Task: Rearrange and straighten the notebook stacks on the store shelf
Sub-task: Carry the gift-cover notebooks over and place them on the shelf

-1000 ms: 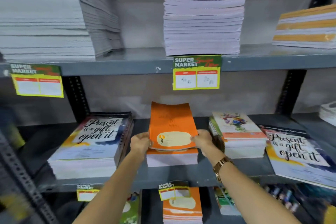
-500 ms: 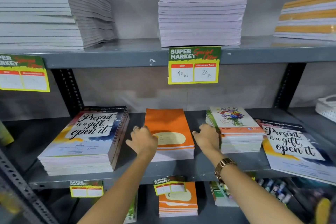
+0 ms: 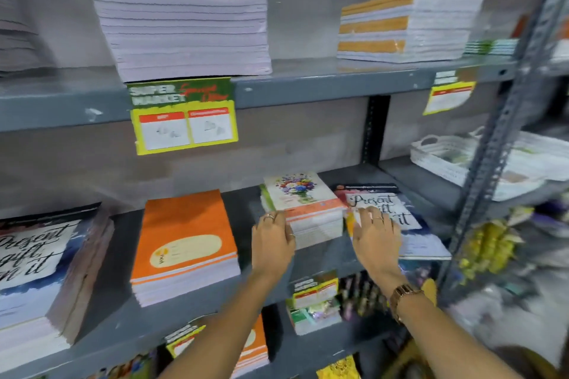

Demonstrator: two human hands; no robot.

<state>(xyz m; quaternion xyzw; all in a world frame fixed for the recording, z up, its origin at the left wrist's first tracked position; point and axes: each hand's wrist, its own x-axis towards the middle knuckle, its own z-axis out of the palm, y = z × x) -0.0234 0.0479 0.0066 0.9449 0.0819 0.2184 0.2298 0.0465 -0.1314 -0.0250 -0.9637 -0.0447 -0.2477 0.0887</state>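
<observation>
Up close at the middle shelf [image 3: 197, 314], both hands bracketed the floral notebook stack [image 3: 303, 209]. The left hand [image 3: 272, 244] lay against the stack's left front corner with its fingers loosely spread, and the right hand [image 3: 376, 240] was at the stack's right side, fingers extended and partly covering the lettered notebook pile [image 3: 397, 218] just beside it. Neither hand was closed around anything; both looked open, flat against the paper edges. A watch [image 3: 401, 297] sat on the right wrist.

The floral notebook stack stood on the middle shelf, right of centre, between the orange notebook stack [image 3: 184, 243] and the lettered notebook pile. The orange notebook stack was apart from the left hand, with a strip of bare shelf between them. At the far left of the same shelf sat another thick stack [image 3: 40, 271] with the same script cover.

On the upper shelf [image 3: 323, 83] a tall pale stack [image 3: 184, 21] stood above a yellow price tag [image 3: 183, 115], and a stack with orange bands [image 3: 406, 28] stood further right. A white basket [image 3: 446, 157] rested on the neighbouring shelf to the right. Motion blur softened the print on the tags, so the prices could not be read.
</observation>
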